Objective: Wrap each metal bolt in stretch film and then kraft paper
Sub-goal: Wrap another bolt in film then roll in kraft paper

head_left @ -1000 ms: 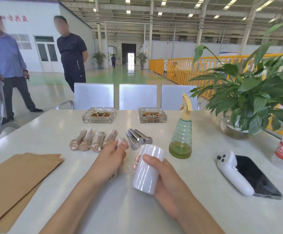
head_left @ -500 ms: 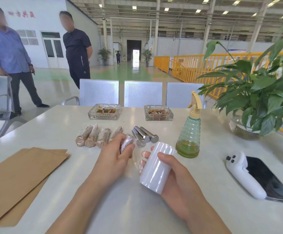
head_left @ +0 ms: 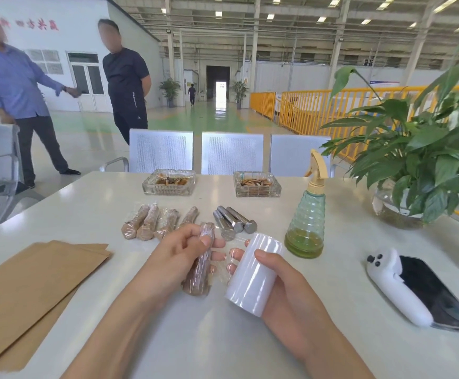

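My left hand (head_left: 179,253) grips a brown bolt (head_left: 199,272) covered in clear stretch film, held upright and tilted just above the white table (head_left: 91,203). My right hand (head_left: 277,277) holds the white stretch film roll (head_left: 253,273) right beside it; a thin film strand runs from roll to bolt. Behind lie several wrapped brown bolts (head_left: 157,221) in a row and three bare metal bolts (head_left: 233,221). Kraft paper sheets (head_left: 31,285) lie stacked at the left.
Two glass ashtrays (head_left: 169,181) (head_left: 257,184) stand at the back. A green spray bottle (head_left: 307,214), a potted plant (head_left: 419,170), a white controller (head_left: 395,283) and a phone (head_left: 436,294) sit on the right. Chairs line the far edge; two people stand at far left.
My left hand has turned the bolt so its wrapped length now shows below my fingers. The roll stays in my right hand. The view has shifted slightly.
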